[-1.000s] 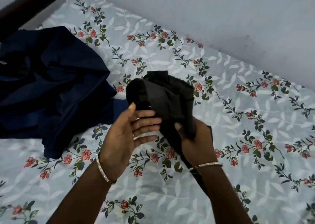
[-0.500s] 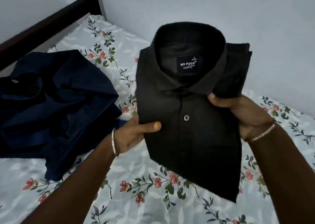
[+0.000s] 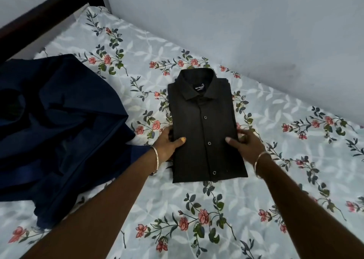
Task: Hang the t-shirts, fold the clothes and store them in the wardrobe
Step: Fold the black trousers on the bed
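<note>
Floral sheets cover the bed, set against a pale wall. Near the bed's far edge lies the folded black shirt (collar toward the wall). The left grip pinches its left side, thumb on top; the right grip likewise holds its right. Navy clothes lie heaped toward the left edge.
</note>
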